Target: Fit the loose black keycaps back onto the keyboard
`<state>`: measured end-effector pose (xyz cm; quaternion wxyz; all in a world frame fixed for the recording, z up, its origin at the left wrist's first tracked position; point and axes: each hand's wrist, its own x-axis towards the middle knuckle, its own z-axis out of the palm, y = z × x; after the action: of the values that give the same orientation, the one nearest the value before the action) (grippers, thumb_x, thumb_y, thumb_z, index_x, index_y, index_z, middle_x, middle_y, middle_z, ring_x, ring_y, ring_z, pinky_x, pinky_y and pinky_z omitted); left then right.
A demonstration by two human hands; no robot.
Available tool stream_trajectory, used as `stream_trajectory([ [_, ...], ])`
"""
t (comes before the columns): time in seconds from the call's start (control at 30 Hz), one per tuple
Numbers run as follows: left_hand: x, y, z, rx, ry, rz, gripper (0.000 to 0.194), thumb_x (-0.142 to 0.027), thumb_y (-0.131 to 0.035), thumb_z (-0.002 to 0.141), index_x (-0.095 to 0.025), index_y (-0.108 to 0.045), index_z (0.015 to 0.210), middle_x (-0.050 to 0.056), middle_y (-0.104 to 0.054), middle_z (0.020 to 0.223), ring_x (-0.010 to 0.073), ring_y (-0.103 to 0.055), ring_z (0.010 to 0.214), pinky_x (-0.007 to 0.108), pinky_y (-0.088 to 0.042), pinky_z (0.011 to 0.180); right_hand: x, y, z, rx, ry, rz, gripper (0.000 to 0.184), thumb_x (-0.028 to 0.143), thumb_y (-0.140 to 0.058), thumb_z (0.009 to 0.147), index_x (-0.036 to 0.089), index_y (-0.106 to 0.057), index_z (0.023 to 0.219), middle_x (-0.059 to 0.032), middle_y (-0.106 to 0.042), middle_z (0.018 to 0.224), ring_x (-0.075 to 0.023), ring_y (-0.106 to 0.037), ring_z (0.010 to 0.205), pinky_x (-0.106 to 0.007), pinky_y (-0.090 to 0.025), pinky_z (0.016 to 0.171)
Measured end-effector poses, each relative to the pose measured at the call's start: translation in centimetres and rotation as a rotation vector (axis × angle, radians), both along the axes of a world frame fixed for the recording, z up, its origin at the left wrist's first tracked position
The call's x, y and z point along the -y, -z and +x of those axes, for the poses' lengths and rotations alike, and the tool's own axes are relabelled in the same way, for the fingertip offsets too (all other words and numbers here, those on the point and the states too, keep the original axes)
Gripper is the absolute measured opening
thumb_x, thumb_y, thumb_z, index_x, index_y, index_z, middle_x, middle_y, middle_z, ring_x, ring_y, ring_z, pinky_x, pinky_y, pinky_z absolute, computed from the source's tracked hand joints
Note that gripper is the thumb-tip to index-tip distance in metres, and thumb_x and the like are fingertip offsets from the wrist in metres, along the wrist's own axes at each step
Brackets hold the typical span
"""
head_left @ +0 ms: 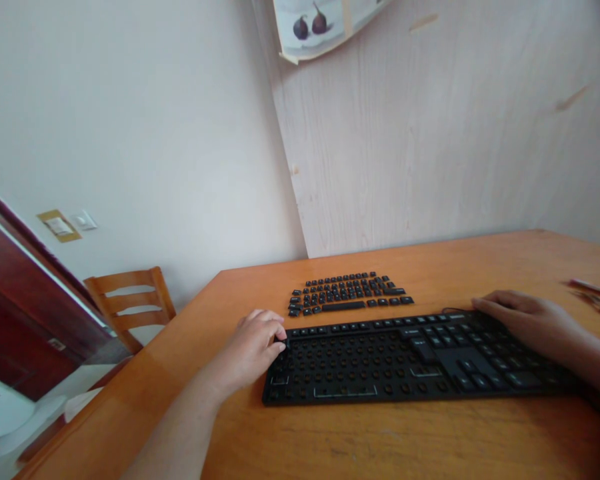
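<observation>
A black keyboard (350,363) lies on the wooden table, its main letter area stripped of keycaps so that the bare key posts show. The top row, the arrow keys and the number pad still carry their caps. At the keyboard's far left corner, my left hand (260,340) pinches thumb and forefinger round a small dark keycap (285,344), partly hidden by the fingers. My right hand (520,310) lies flat across the far right edge of the keyboard, fingers stretched out and partly out of sight. Behind the keyboard, loose keycaps (345,291) sit in rows, with a long space bar (343,307) in front.
Pencil-like sticks (595,290) lie on the table (360,440) at the right. A wooden chair (130,300) stands beyond the left edge. The wall and a pale board (405,147) rise behind the table, with a picture of figs (325,30) hanging above.
</observation>
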<state>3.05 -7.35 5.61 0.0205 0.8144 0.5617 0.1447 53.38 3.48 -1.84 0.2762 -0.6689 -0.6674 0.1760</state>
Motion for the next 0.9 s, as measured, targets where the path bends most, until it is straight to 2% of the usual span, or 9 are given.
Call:
stream_trajectory([
  [0.23, 0.1, 0.0, 0.3, -0.018, 0.0, -0.007, 0.003, -0.024, -0.064, 0.082, -0.024, -0.065, 0.085, 0.004, -0.064, 0.111, 0.0234, -0.052, 0.109, 0.038, -0.04, 0.094, 0.4, -0.3, -0.4, 0.006, 0.011, 0.004, 0.048, 0.065, -0.047, 0.081, 0.024, -0.072, 0.085, -0.0044, -0.073, 0.092, -0.0268, -0.065, 0.092, -0.036, -0.044, 0.082],
  [0.5, 0.8, -0.8, 1.1, -0.06, -0.012, 0.019, 0.005, -0.021, -0.063, 0.082, -0.024, -0.066, 0.085, 0.003, -0.064, 0.11, 0.0223, -0.052, 0.111, 0.037, -0.039, 0.093, 0.4, -0.7, -0.7, -0.009, 0.018, 0.004, 0.053, 0.072, -0.048, 0.072, 0.025, -0.071, 0.079, -0.0032, -0.072, 0.085, -0.0285, -0.065, 0.086, -0.038, -0.047, 0.08],
  [0.77, 1.0, -1.3, 2.0, -0.142, -0.034, 0.013, 0.009, -0.022, -0.061, 0.085, -0.022, -0.067, 0.077, 0.003, -0.065, 0.088, 0.0218, -0.053, 0.096, 0.035, -0.038, 0.083, 0.6, -0.9, -0.8, -0.011, 0.015, 0.018, 0.053, 0.072, -0.047, 0.074, 0.025, -0.071, 0.079, -0.0036, -0.072, 0.085, -0.0282, -0.065, 0.086, -0.039, -0.047, 0.08],
  [0.9, 1.2, -1.3, 2.2, -0.165, -0.031, 0.022, 0.014, -0.023, -0.058, 0.087, -0.022, -0.068, 0.076, 0.003, -0.064, 0.085, 0.0217, -0.052, 0.093, 0.035, -0.036, 0.08, 0.7, -1.0, -1.0, -0.014, 0.016, 0.012, 0.054, 0.073, -0.047, 0.072, 0.024, -0.07, 0.077, -0.0036, -0.072, 0.083, -0.0281, -0.065, 0.085, -0.039, -0.047, 0.079],
])
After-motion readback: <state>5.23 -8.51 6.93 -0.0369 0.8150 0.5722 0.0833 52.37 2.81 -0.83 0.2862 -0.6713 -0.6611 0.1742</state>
